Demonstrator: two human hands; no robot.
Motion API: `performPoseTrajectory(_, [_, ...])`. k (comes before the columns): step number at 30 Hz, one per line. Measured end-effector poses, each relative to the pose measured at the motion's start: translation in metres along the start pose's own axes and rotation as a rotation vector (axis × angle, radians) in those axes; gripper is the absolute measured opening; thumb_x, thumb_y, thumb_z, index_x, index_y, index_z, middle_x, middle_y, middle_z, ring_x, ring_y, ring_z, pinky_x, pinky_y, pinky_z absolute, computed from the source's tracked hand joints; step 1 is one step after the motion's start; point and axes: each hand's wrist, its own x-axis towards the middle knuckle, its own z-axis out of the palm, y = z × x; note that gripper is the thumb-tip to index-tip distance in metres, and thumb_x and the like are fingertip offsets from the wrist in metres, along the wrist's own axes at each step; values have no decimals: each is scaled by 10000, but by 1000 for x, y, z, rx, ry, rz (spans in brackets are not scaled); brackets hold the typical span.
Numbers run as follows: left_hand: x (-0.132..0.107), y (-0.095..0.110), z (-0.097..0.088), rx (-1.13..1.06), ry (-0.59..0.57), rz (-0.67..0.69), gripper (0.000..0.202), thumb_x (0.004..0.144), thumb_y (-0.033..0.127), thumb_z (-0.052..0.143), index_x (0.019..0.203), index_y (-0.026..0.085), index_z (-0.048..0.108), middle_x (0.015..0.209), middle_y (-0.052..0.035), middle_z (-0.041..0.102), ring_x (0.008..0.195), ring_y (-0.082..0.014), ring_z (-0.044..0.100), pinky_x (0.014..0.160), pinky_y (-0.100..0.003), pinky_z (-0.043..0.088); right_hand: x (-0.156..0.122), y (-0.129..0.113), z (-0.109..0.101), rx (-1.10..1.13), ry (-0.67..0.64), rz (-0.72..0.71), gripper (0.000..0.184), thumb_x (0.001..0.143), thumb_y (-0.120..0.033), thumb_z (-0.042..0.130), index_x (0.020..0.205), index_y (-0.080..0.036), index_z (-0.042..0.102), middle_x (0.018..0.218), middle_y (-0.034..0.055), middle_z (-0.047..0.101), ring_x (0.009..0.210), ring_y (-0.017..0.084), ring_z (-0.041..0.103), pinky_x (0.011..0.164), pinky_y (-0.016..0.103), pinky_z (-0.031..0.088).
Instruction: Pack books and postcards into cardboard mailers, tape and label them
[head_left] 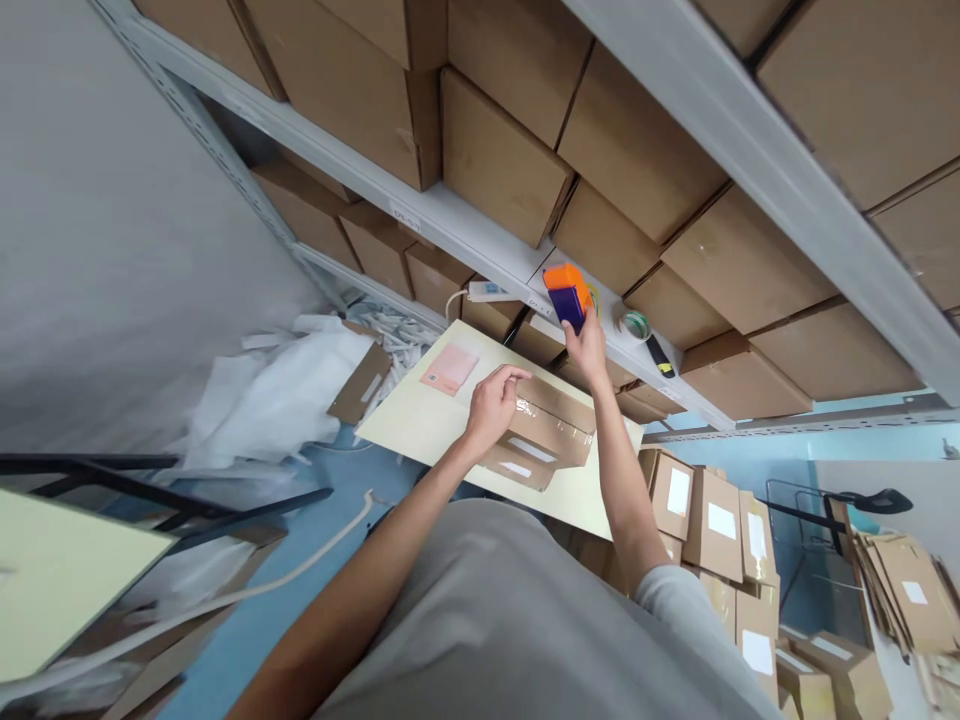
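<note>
A cardboard box [559,425] with shiny clear tape across it lies on a pale yellow tabletop [405,400]. My left hand [495,405] rests at the box's left end, its fingers stretched out and touching the cardboard. My right hand [587,345] is closed around an orange and purple tape dispenser [568,293], held up in front of the shelf edge beyond the box. To the left of the box, a pink printed packet [450,368] lies flat on the tabletop.
On the grey shelf [465,225], a tape roll [636,324] and a black-and-yellow box cutter [660,356] lie right of my right hand. A white power strip [491,291] is nearby. Stacked boxes [720,520] stand at right; white packing foam [285,390] is heaped at left.
</note>
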Motion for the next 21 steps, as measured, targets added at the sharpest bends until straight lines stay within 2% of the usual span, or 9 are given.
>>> performPoseTrajectory(2, [-17,3,-4,-67,4,-22,219,1095,297,552,1200,221,729,1157,-89,842,1085,-236,802,1019,-407,646,-56,13,17,361,25,-1,541,1078,-568,667,1435,-171,578,1289,161,769,1211,318,710,1140,479,564])
performPoseTrajectory(4, [-32,8,-6,-115,-18,-14,241,1068,346,660,1258,209,716,1161,-93,829,1071,-221,803,1016,-389,657,-111,17,33,638,-5,38,623,1015,-694,715,1374,-194,622,1251,132,775,1170,290,713,1124,448,576])
performPoseTrajectory(6, [-46,14,-7,-121,-51,10,245,1048,363,721,1239,208,730,1145,-87,813,1043,-207,798,996,-371,663,-156,15,46,806,-30,103,683,970,-746,750,1368,-201,650,1242,125,781,1182,281,716,1132,432,575])
performPoseTrajectory(8, [-56,19,-7,-116,-74,22,201,1042,348,742,1190,212,747,1126,-77,801,1024,-199,792,975,-357,665,-184,8,52,884,-30,166,710,958,-760,763,1389,-206,662,1246,123,787,1208,282,718,1146,433,574])
performPoseTrajectory(13, [-66,24,-12,-112,-165,24,176,1040,344,768,1165,220,763,1124,-67,792,1004,-200,777,968,-355,663,-211,-1,43,947,-9,231,704,981,-747,762,1454,-237,652,1328,114,778,1273,285,716,1200,457,570])
performPoseTrajectory(17, [-67,28,-14,-64,-251,33,202,1081,381,698,1195,226,759,1176,-86,790,1047,-217,762,995,-373,655,-223,0,35,956,3,236,695,987,-763,747,1442,-246,654,1342,110,772,1329,289,699,1233,470,558])
performPoseTrajectory(21, [-69,28,-16,-37,-349,30,203,1088,384,673,1201,232,747,1189,-91,789,1075,-232,760,1011,-380,650,-231,5,37,962,12,279,732,953,-812,753,1410,-245,668,1375,114,777,1327,293,716,1219,465,577])
